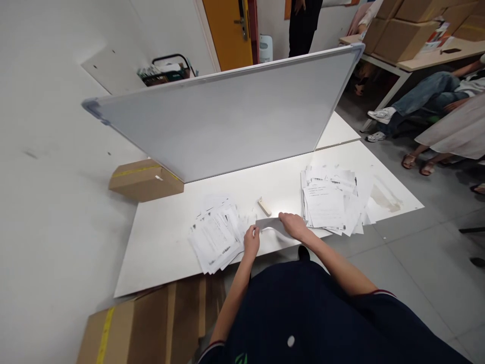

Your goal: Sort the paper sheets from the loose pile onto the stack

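Note:
Between my two hands a sheet of paper (271, 223) is held up just above the front edge of the white table (159, 242). My left hand (251, 241) pinches its left end, and my right hand (292, 224) grips the right end. Beyond the sheet lies a small cream-coloured, stick-shaped object (264, 207), its kind unclear. To the left of my left hand is a loose stack of printed papers (215, 237). A second, untidy stack of papers (328, 202) spreads out to the right of my right hand.
A large whiteboard (235, 116) stands along the table's back. One cardboard box (146, 181) sits at the back left; more boxes (151, 323) are on the floor at lower left. At right, seated people (435, 96) and a desk (428, 60) with boxes.

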Available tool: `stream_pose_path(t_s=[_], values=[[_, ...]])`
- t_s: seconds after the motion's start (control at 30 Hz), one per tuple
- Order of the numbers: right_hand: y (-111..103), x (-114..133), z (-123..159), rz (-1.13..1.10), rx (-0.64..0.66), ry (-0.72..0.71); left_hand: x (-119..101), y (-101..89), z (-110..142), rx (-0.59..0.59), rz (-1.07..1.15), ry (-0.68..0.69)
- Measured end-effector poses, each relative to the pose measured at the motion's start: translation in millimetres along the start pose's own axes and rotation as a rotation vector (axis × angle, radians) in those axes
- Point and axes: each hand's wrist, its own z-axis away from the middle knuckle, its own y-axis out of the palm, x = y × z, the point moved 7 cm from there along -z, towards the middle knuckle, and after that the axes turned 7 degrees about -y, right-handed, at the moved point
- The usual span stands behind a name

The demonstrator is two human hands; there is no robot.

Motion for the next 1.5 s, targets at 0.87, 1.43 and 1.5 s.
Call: stream_pose_path(t_s=[0.87, 1.43, 1.5], values=[[90.0, -128.7, 9.4, -0.912, -0.124, 0.381, -30.3, 53.6, -27.6, 0.200, -0.483, 0.125], [91.0, -142.3, -11.8, -0.752, -0.113, 0.354, -20.6, 64.9, -45.4, 0.282, -0.690, 0.116], [92.4, -140.7, -14.3, -0.761, -0.118, 0.357, -19.9, 65.0, -45.3, 0.285, -0.708, 0.128]])
